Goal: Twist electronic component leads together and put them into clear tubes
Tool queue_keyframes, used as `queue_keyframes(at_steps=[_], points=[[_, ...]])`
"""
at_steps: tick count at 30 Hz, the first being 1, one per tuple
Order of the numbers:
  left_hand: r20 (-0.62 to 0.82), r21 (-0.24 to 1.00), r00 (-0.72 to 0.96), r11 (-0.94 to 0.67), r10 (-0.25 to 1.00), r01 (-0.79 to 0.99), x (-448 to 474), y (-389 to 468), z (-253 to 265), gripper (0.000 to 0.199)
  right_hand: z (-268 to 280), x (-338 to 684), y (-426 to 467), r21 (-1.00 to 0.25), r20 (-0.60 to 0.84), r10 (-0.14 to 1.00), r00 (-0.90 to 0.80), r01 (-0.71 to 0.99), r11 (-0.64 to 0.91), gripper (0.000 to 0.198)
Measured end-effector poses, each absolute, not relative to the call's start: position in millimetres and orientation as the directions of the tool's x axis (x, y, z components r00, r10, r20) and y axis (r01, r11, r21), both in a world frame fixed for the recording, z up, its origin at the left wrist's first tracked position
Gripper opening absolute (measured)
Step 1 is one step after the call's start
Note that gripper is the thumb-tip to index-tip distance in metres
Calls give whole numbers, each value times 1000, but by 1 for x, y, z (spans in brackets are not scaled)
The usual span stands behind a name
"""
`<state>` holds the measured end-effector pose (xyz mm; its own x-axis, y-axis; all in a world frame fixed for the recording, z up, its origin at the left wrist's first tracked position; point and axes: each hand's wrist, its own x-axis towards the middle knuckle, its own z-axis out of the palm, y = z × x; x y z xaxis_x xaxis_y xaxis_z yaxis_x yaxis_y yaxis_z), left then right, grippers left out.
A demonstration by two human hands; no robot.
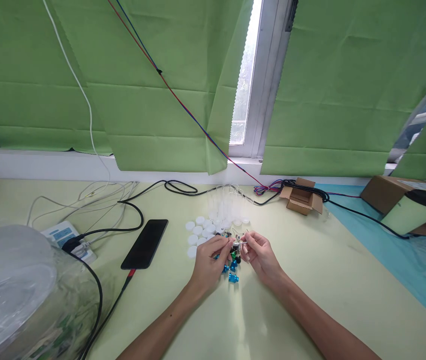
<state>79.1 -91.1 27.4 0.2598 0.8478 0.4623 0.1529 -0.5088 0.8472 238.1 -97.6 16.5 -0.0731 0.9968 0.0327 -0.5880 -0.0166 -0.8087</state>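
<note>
My left hand [211, 255] is closed, thumb and forefinger pinched at one end of a thin silvery piece [240, 243]. The fingers of my right hand [257, 250] pinch its other end; it is too small to name its kind. Below and between the hands lies a small heap of mixed parts, some with thin wire legs, some black or green. Several shiny blue fittings [233, 278] lie at its near side. White round caps [197, 230] are spread beyond my left hand, and clear tubes [228, 205] stand behind them.
A black phone [145, 244] with a cable lies to the left, near a power strip [68, 240] with plugs. A large clear plastic bag [13, 290] fills the left front. Black cables run along the back edge to a small open cardboard box [303, 197]; a larger box [396, 192] stands right.
</note>
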Motion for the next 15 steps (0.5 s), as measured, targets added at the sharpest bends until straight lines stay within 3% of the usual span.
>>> queue_keyframes(at_steps=[15], points=[[476,845,246,-516,845,137,78,-89,26,25,15,236,-99,-704,-3,990,-139,-703,-101,24]])
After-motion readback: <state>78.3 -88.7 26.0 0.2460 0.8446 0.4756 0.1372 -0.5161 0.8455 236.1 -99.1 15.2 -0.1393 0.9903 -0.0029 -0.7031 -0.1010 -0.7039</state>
